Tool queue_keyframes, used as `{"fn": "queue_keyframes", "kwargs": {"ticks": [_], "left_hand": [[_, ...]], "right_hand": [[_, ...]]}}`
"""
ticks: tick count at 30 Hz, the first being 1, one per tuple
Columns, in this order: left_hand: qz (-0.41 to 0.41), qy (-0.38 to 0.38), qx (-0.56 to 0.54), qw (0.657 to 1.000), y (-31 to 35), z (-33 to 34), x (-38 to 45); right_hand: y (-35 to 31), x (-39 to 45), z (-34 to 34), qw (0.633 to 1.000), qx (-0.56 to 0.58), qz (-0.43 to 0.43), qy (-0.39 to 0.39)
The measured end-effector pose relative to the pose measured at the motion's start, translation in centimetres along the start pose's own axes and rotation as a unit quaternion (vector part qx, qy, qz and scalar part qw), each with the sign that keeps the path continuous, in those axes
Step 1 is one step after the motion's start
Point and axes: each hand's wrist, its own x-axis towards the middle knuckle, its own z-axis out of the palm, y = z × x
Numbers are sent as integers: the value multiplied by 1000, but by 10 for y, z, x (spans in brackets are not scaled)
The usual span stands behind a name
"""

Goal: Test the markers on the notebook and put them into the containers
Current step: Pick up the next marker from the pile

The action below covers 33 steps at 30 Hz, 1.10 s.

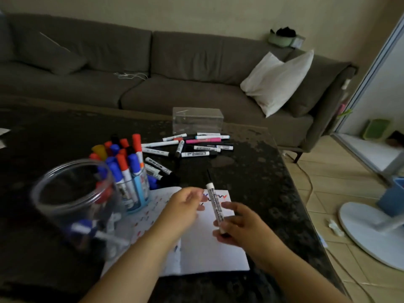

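Note:
An open notebook (209,252) with coloured scribbles lies on the dark table. Above it my right hand (238,226) grips the lower end of a white marker (215,206) with a black cap, which points up and away. My left hand (185,206) hovers just left of the marker, fingers loosely curled near its top, blurred. A clear jar (72,202) at the left holds a few markers. Behind it a small blue-based cup (135,191) is packed with red, blue and yellow capped markers. Several loose markers (196,145) lie further back.
A clear plastic box (197,120) stands behind the loose markers. A grey sofa (153,68) with a white pillow (277,82) runs along the back. The table's right edge drops to a tiled floor with a white fan base (369,228) and a cable.

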Motion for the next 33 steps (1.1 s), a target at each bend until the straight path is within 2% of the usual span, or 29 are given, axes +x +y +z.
{"fn": "queue_keyframes", "kwargs": {"ticks": [4,10,14,17,22,24,29,31,33], "left_hand": [[-38,14,-71,997,3,-12,-33],[-14,25,-128,991,1,-23,-74],[2,24,-229,973,8,-26,-97],[22,-4,-230,973,11,-29,-106],[36,-64,-239,968,9,-23,-118],[36,-87,-266,959,8,-21,-121],[45,-193,-349,916,10,-25,-134],[51,-188,-359,913,11,-22,-137],[48,-143,-349,925,14,-17,-137]], "right_hand": [[15,-33,22,993,-80,8,-83],[9,-62,46,977,-179,-86,-79],[11,-76,53,984,-113,-74,-114],[14,-86,48,977,-109,-84,-164],[8,-96,50,984,-5,-124,-130],[6,-100,50,980,43,-128,-147],[2,-111,45,950,193,-31,-245],[2,-117,46,944,211,-29,-250],[5,-120,48,960,161,-54,-221]]}}
